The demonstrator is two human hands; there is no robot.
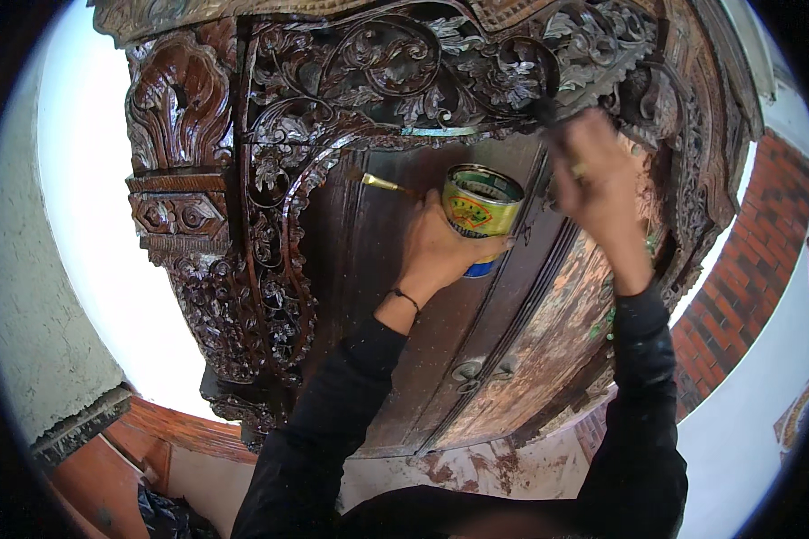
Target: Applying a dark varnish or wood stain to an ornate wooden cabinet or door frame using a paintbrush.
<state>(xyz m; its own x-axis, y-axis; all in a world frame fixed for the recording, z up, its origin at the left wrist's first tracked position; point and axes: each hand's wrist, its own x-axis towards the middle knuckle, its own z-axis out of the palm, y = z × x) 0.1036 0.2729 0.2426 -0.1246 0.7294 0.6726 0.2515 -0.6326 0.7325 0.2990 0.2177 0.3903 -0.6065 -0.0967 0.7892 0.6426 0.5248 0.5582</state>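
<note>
Dark carved wood fills the view: a tall door [440,296] set in an ornate frame, with scrolled leaf carving [404,72] arching over it and a column of carving [270,260] down its left edge. White wall shows on the left, red brick [746,269] on the right.

The left hand [440,251] is clenched around a small open tin [479,211], held up against the door panel; a thin brush [382,182] with a brass ferrule sticks out leftward from the same hand, seemingly pinned between the fingers. The right hand [597,184] is raised to the carving at the door's upper right, closed on what looks like a second brush, though motion blur makes that hard to confirm.

The tin is open, held high and close to the panel, and I judge it could tip and spill down the door if the wrist rolls. The spare brush could also slip out, since that hand carries two things. Its tip sits near the carved column and might smear it.

Room is tight overhead, where the carving overhangs both hands. Below the hands the flat panel is open down to the handle [481,368].
</note>
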